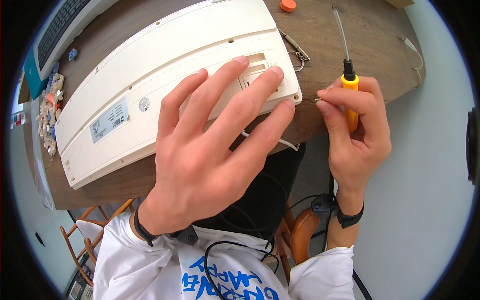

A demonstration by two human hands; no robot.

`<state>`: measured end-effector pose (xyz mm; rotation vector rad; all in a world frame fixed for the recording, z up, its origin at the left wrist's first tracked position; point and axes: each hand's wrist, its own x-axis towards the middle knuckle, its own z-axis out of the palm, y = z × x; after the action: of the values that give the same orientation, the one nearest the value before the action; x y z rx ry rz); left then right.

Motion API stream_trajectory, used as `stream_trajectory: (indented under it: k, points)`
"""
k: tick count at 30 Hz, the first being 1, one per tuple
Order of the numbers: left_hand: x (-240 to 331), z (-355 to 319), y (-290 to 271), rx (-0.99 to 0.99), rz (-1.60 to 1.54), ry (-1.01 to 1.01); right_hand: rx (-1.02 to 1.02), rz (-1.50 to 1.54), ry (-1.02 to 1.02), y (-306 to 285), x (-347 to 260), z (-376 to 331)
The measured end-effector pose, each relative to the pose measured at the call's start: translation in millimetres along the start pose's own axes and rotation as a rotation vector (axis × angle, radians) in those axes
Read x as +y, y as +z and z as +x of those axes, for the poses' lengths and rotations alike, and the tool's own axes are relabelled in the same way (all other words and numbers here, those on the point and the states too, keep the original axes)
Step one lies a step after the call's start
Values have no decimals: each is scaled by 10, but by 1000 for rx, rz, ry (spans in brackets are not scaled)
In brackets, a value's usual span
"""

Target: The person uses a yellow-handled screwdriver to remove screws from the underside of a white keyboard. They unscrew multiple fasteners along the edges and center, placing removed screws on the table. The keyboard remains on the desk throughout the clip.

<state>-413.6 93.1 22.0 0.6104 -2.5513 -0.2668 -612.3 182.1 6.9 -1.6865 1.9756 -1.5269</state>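
Head view — left hand (210, 150) beside pale-blue label (109, 120).

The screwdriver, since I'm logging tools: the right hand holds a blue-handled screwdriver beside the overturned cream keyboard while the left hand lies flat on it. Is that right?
Not quite: the head view shows the screwdriver has an orange-yellow handle, not blue. The rest holds: the right hand grips it beside the overturned cream keyboard, and the left hand lies flat on it.
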Motion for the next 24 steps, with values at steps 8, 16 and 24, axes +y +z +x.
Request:
stream_trajectory:
  k: [8,16,24]
  points:
    - [2,21,-94,-89,-3,-31,-145,173,11,54,22,16]
    - [144,-262,-162,-124,-9,-30,-213,355,226,-5,-109,-261]
    - [90,-293,16,-20,42,34,-225,305,243,80,-127,-330]
